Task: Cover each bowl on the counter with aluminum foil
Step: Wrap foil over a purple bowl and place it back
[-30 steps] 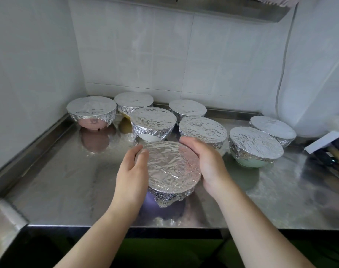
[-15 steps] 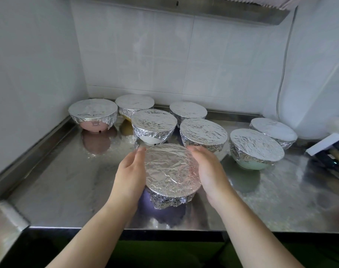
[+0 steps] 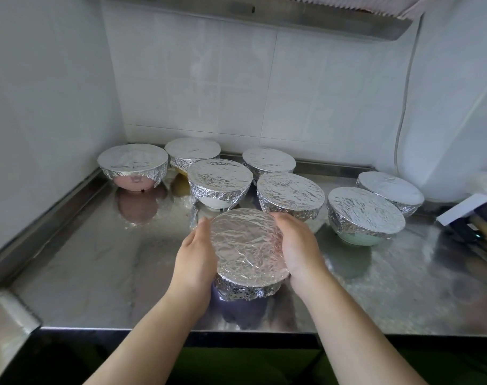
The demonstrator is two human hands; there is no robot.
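Silver, crinkled foil (image 3: 247, 245) tops the purple bowl (image 3: 238, 302) between my hands. Behind that bowl, more silver foil covers a pink bowl (image 3: 133, 182), a white bowl (image 3: 215, 202) and a pale green bowl (image 3: 357, 238) on the grey steel tabletop (image 3: 97, 259).

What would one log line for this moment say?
left hand: cups bowl side | right hand: cups other side | foil-covered purple bowl: on steel counter

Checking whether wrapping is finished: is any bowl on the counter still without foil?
No, all eight bowls in view carry foil, including the purple bowl between the left hand and right hand.
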